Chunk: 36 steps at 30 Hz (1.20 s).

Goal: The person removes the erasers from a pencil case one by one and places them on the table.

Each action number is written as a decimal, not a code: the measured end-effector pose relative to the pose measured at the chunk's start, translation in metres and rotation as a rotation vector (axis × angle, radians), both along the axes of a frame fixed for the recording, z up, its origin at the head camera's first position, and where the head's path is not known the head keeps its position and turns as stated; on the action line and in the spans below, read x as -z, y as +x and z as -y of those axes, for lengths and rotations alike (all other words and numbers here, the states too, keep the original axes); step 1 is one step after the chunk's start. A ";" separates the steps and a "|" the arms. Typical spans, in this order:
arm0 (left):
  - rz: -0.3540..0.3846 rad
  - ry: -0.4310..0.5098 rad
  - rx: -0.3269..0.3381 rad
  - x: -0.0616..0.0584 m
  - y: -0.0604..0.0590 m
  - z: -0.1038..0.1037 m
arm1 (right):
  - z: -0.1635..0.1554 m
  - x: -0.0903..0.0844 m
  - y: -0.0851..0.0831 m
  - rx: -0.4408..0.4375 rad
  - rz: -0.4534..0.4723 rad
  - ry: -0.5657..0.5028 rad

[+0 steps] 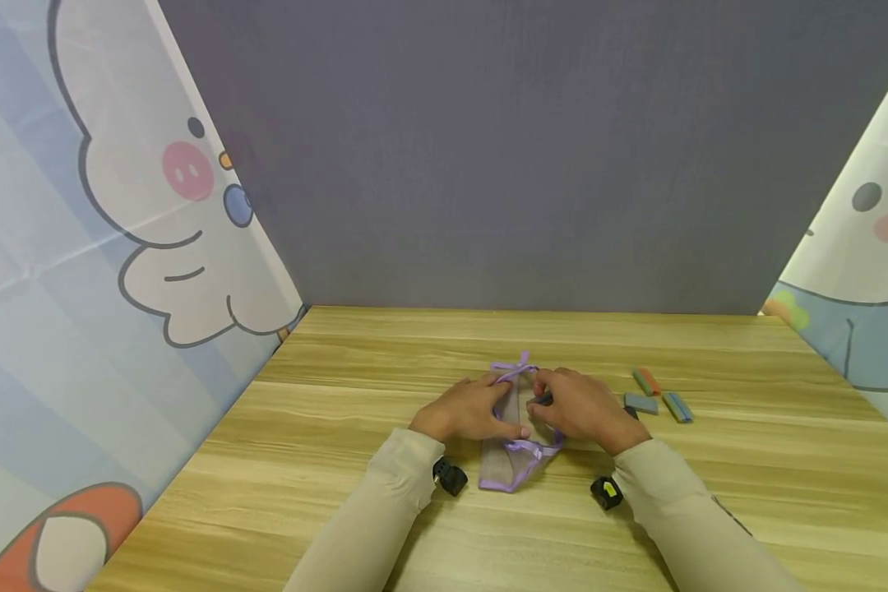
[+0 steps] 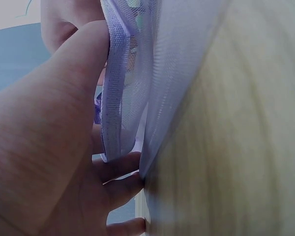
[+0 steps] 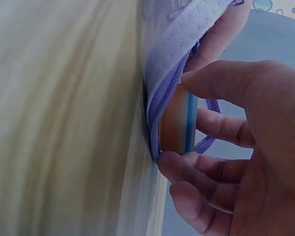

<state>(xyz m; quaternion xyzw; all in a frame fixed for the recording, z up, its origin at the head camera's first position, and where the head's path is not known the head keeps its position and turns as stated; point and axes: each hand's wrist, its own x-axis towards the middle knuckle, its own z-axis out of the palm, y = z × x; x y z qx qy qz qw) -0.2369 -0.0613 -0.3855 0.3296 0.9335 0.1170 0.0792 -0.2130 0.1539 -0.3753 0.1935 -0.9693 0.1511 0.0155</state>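
On the far left a curtain (image 1: 81,247) printed with a cartoon figure borders the wooden desk (image 1: 340,493); a plain grey wall (image 1: 525,148) closes the back.

The left hand (image 1: 469,409) rests on the desk near its middle, sleeve in pale beige. Its thumb and fingers pinch the left edge of a lilac mesh pouch (image 1: 514,460); in the left wrist view the thumb presses the pouch's ribbon hem (image 2: 113,98) and the curled fingers (image 2: 120,167) sit under the mesh against the desk. A small black device (image 1: 450,476) is strapped at that wrist.

The mesh pouch lies flat on the desk between the two hands, its drawstring bow (image 1: 521,364) pointing toward the wall and its lower end toward the person.

The right hand (image 1: 580,409) is just right of the pouch, touching it at the mouth. Its thumb and fingers are clamped on a small block with orange and blue stripes (image 3: 179,120), held at the pouch's purple hem (image 3: 174,59) in the right wrist view; how far the block has entered the pouch cannot be told. A black device with a yellow mark (image 1: 607,492) sits at that wrist.

Further right, apart from the hands, three small blocks lie on the desk: one orange-and-green (image 1: 646,381), one grey (image 1: 640,403), one blue-and-green (image 1: 677,407). A second cartoon curtain (image 1: 866,271) borders the right side.
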 end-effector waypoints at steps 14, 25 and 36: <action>0.012 -0.005 -0.013 0.000 0.000 0.000 | 0.000 -0.003 0.000 0.006 0.011 0.008; 0.012 -0.006 -0.012 0.001 0.000 0.000 | 0.000 -0.002 0.000 0.008 0.014 0.002; 0.016 -0.012 -0.017 0.001 0.001 0.000 | 0.001 -0.006 -0.001 0.022 0.000 -0.024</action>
